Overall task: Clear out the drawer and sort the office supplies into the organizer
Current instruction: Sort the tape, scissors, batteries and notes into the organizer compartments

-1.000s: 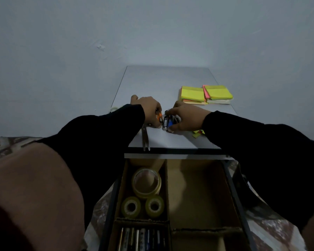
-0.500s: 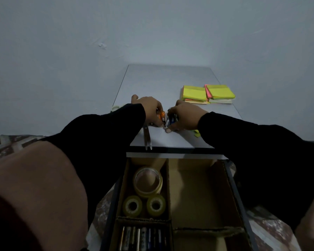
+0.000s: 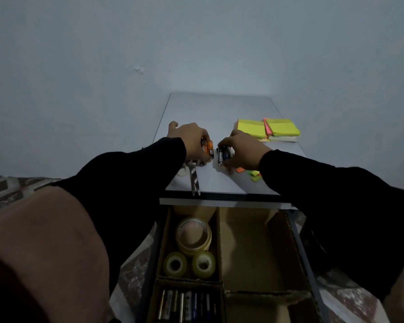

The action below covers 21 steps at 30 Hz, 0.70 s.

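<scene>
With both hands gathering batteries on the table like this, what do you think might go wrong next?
1. Each hand holds several batteries: the left hand grips the orange batteries, the right hand the dark batteries. One might slip out and roll.
2. The scissors lie under the left wrist, blade tips over the table edge; a sleeve may knock them into the organizer.

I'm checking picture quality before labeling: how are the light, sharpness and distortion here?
Head view: dim, flat, bluish light with no glare; the drawer lies in shadow; wide-angle bending stretches the sleeves at the edges; batteries in the right hand are readable as batteries, their labels too blurred.
</scene>
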Each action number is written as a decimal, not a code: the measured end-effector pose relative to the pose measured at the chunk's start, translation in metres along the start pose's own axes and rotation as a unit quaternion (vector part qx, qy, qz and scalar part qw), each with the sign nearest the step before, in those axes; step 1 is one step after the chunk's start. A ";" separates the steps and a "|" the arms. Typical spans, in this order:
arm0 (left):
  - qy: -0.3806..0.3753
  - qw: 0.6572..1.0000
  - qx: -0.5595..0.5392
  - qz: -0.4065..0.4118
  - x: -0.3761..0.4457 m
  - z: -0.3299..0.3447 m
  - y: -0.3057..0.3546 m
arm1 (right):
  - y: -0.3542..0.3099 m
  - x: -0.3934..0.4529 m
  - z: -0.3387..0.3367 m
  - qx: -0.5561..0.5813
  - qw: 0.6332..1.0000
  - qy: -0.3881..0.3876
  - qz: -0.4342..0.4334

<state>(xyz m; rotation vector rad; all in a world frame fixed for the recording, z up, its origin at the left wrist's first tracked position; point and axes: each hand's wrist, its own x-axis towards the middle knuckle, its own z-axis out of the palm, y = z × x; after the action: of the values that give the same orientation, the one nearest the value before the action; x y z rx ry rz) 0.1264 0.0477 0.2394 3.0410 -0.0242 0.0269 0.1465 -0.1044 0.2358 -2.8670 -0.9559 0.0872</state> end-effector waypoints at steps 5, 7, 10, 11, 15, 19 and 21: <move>0.012 1.000 -0.018 0.006 -0.045 -0.017 -0.003 | -0.018 -0.034 -0.016 0.016 1.000 0.003 -0.018; 0.014 1.000 -0.022 0.012 -0.072 -0.018 -0.002 | -0.029 -0.052 -0.017 0.029 0.999 0.000 -0.024; 0.020 0.999 -0.043 0.015 -0.115 -0.011 -0.004 | -0.047 -0.080 -0.011 0.036 0.999 -0.012 -0.030; 0.018 0.998 -0.053 0.015 -0.130 -0.007 -0.005 | -0.053 -0.089 -0.007 0.033 0.999 -0.017 -0.034; 0.022 0.997 -0.077 0.011 -0.185 0.017 -0.010 | -0.077 -0.123 0.014 0.048 0.997 -0.044 -0.048; 0.047 0.997 -0.058 0.023 -0.234 0.049 -0.014 | -0.099 -0.155 0.045 0.071 0.995 -0.062 -0.039; 0.057 0.997 -0.049 0.029 -0.255 0.063 -0.014 | -0.109 -0.169 0.061 0.078 0.993 -0.074 -0.045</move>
<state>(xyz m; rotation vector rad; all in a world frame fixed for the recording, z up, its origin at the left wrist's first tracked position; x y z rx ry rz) -0.1268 0.0588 0.1707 2.9344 -0.1017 0.1964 -0.0592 -0.1139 0.1925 -2.7000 -1.0527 0.3547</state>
